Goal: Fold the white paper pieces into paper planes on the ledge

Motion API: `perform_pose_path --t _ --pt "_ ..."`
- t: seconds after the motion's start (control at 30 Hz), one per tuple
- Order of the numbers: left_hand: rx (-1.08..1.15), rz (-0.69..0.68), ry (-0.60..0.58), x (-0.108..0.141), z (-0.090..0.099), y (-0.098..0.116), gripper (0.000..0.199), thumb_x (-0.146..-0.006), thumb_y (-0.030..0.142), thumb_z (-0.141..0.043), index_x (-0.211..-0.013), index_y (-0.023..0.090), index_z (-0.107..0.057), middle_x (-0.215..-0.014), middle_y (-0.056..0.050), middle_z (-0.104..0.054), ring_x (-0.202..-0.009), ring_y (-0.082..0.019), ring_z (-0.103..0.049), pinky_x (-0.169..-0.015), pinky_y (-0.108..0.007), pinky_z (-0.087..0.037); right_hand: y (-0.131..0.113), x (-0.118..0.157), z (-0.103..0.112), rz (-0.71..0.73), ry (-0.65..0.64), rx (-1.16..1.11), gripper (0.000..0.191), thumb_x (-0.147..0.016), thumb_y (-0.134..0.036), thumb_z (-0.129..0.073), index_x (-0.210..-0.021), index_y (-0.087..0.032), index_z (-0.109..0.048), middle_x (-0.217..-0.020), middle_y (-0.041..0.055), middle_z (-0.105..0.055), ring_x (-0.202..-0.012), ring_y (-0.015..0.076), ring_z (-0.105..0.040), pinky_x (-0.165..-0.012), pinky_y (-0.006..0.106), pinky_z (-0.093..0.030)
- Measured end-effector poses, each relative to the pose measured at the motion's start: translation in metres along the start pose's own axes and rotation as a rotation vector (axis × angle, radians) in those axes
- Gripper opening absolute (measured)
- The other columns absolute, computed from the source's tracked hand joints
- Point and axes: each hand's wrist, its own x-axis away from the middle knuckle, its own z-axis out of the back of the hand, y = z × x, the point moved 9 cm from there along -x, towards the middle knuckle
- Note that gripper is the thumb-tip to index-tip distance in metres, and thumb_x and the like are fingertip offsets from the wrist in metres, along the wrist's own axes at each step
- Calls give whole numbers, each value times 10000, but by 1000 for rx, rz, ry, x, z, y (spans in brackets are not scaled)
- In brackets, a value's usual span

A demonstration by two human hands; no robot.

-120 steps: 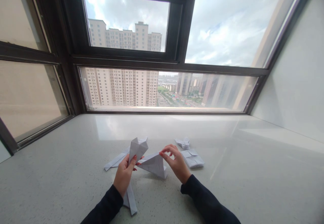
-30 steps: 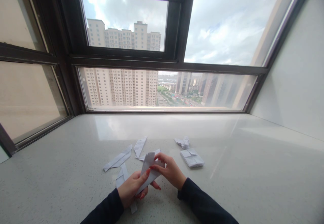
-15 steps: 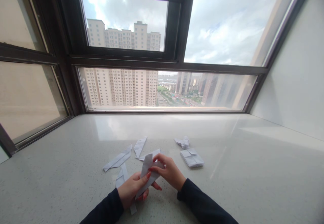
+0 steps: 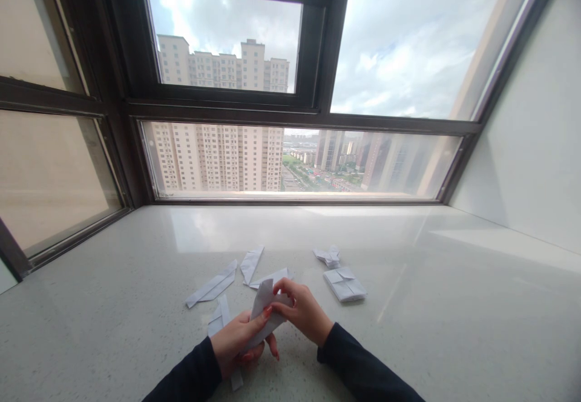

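Observation:
Between my hands is a folded white paper point(image 4: 264, 296), raised above the pale speckled sill. My left hand point(image 4: 240, 338) grips its lower part, thumb on top and fingers beneath. The fingertips of my right hand point(image 4: 302, 308) pinch its upper right edge. Folded paper strips lie around: one at the left point(image 4: 212, 284), one behind point(image 4: 252, 264), one just beyond the held paper point(image 4: 281, 273), and one partly under my left hand point(image 4: 219, 315). To the right sit a square folded packet point(image 4: 345, 284) and a small folded paper piece point(image 4: 327, 257).
The speckled sill point(image 4: 436, 305) stretches to a dark-framed window point(image 4: 290, 202) at the back. A white wall point(image 4: 535, 148) rises on the right, and more window panes point(image 4: 49, 172) stand at the left. Tall buildings show outside.
The fingers of my left hand under the paper have shifted down and left. The held paper has tilted slightly, and my right hand has moved very little.

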Motion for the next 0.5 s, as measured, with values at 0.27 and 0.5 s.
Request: perform_pose_path --t 0.27,0.5 --pt "66 -45 156 -1 14 5 509 -609 673 -432 -542 168 -444 -388 97 -333 -305 -11 -154 -340 -189 -86 -3 -1 17 45 148 -71 244 -789 -409 -443 -769 -181 -526 -557 -34 -496 -505 108 -450 -495 215 -369" --pt "214 -154 279 4 36 23 468 -591 585 -551 -821 180 -507 -474 117 -279 -355 -15 -108 -345 -163 -60 25 -2 38 -34 363 265 325 -817 -426 -383 -857 -159 -563 -759 69 -549 -713 190 -496 -660 309 -394"
